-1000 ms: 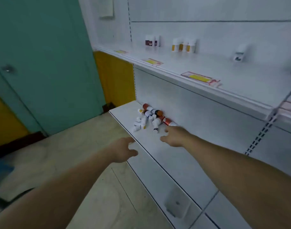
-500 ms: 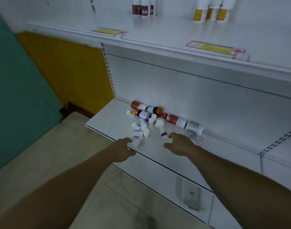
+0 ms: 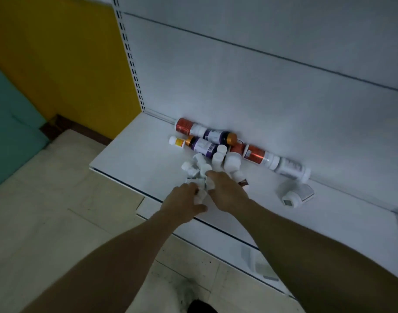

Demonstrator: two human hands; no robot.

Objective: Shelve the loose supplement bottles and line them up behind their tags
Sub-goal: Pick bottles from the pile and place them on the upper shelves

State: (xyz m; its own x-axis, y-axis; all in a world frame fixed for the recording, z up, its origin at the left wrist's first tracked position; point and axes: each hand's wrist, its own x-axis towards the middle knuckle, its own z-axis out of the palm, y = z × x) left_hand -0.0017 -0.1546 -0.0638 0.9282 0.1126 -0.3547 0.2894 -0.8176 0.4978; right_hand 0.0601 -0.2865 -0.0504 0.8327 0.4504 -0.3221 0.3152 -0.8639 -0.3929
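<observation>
Crouched over the bottom shelf [image 3: 130, 159], looking at a heap of loose supplement bottles, all lying down and none lined up behind a tag yet. Very early in the job, going by that.

Left hand [image 3: 184, 199] and right hand [image 3: 227, 193] close together, almost touching. Both planted on the near edge of the small white bottles [image 3: 200, 168], fingers bent over a couple of them. Can't tell whether either hand is actually clamped on one or just resting there, way too washed out.

Just past the hands, on the far side: orange-label bottles [image 3: 184, 126], purple bottles [image 3: 216, 135], a small yellow-label bottle [image 3: 177, 141] at the left end and a big white bottle [image 3: 290, 169] at the right end. All on their sides along the back panel [image 3: 238, 86], long axes running left to right. Small white ones jumbled every which way, so no clean axis there.

Well off to the right, one more tipped white bottle [image 3: 289, 199].

Right hand a touch deeper into the pile, so probably the better pick for the back row. Left better for the near strays. Worth grabbing the long ones across the middle, and watching for rollers at the near lip.
</observation>
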